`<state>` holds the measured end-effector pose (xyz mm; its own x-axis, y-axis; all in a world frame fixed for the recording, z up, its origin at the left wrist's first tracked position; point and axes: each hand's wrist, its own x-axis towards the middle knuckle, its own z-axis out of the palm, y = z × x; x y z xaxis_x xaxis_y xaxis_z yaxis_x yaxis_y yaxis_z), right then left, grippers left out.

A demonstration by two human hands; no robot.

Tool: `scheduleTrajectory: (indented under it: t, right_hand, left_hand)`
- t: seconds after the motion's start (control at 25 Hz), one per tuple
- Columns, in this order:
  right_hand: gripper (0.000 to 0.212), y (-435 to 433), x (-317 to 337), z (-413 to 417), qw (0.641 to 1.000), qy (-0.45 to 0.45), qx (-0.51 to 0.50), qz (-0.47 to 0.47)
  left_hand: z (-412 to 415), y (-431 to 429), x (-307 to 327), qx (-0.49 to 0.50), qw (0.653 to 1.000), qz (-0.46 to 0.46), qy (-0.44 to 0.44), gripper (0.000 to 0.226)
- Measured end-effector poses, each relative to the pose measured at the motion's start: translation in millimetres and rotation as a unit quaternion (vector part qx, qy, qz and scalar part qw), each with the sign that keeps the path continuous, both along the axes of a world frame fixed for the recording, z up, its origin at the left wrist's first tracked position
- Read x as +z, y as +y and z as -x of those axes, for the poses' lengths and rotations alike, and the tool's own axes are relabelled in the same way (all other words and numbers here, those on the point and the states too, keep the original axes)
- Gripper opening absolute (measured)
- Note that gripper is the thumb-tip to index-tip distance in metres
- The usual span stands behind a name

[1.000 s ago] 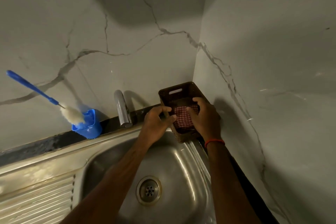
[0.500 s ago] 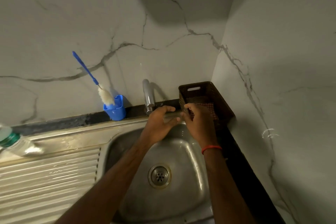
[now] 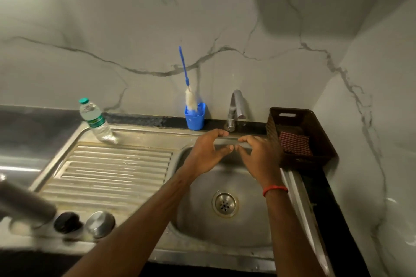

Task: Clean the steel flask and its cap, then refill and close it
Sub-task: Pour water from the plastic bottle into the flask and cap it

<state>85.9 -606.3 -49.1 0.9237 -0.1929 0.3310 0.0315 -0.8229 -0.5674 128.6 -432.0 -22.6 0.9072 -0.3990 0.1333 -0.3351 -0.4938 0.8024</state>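
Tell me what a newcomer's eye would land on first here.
The left hand and the right hand almost meet at the fingertips over the back of the steel sink, holding nothing visible. Behind them a blue brush stands in a blue cup against the marbled wall. At lower left the steel flask is a blur, a steel cap beside it.

No text legible; water bottle (image 3: 96, 121) label too blurred
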Motion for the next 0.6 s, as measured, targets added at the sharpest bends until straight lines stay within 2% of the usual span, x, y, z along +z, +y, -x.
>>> scheduleTrajectory:
  t: [0.16,0.36,0.6]
  right_hand:
    - [0.026,42,2,-12,0.998,0.033,0.048,-0.035]
    - [0.026,97,1,-34,0.99,0.064,0.105,-0.067]
    - [0.031,172,4,-63,0.979,0.081,0.167,-0.08]
  left_hand:
    - [0,38,-3,0.054,0.998,-0.015,-0.001,0.046]
    - [-2,91,-2,0.083,0.996,-0.026,-0.018,0.041]
    - [-22,168,-3,0.136,0.989,-0.053,-0.026,0.049]
